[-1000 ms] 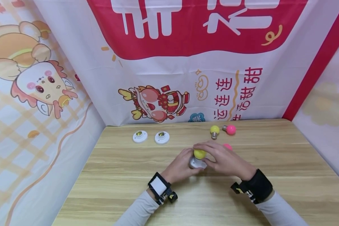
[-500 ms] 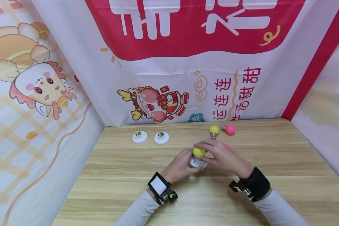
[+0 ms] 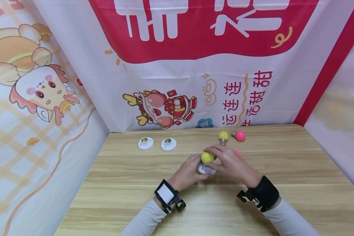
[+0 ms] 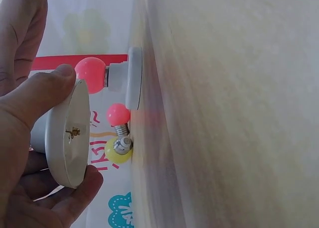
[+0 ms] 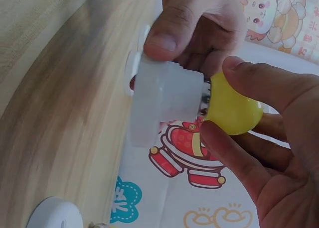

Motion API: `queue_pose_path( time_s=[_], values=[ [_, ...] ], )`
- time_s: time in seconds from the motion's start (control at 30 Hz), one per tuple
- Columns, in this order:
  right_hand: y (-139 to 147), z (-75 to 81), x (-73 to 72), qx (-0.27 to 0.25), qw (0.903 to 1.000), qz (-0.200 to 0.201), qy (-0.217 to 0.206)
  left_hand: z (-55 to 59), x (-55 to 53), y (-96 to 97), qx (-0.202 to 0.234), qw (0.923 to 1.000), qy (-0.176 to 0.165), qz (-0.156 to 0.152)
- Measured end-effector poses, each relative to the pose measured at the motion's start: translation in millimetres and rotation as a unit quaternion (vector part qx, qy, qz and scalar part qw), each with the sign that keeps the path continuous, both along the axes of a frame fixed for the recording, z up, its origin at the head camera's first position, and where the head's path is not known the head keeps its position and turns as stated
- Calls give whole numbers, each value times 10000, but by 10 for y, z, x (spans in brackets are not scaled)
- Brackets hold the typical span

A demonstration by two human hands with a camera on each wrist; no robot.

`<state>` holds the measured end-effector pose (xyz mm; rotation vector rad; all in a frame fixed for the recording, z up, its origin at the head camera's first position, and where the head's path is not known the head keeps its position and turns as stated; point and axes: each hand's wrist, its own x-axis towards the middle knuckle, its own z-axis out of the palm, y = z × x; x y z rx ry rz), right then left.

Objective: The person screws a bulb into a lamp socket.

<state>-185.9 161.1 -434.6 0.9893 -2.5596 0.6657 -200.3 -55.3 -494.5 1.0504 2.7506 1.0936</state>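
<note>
My left hand [image 3: 188, 173] grips a white round lamp socket [image 5: 164, 98] by its rim, lifted off the table. In the left wrist view the hollow underside of this lamp socket [image 4: 75, 138] shows, with a brass-coloured fitting inside. My right hand [image 3: 234, 164] pinches a yellow light bulb [image 5: 233, 106] between thumb and fingers. The bulb's metal screw end meets the socket's mouth, and a strip of its threads still shows. How deep it sits is hidden. Seen from the head, the yellow bulb [image 3: 207, 157] is above the socket, between both hands.
Two white lamp sockets [image 3: 146, 143] [image 3: 168, 144] stand at the back left of the wooden table [image 3: 129, 196]. A yellow bulb [image 3: 223, 136] and a pink bulb [image 3: 240, 135] lie at the back right. Another pink bulb [image 4: 91, 74], mounted in a socket [image 4: 130, 78], is partly behind my right hand.
The yellow bulb and my right hand have shifted slightly up and to the left in the head view. My left hand has stayed nearly still on the socket.
</note>
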Motion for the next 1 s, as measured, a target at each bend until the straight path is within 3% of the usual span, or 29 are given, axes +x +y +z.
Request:
queue_pose_path(
  time_s=[0.5,0.77,1.0],
  values=[
    [-50,-83,3,-135,9995,-276,44,-19,-9,18,131,9990,423,-19],
    [-48,-118,-25,-207,9992,-312,-170,-41,-17,28,74,9996,246,129],
    [9,-85,-23,-75,9990,-69,-446,-36,-31,28,-32,9996,133,239]
  ],
)
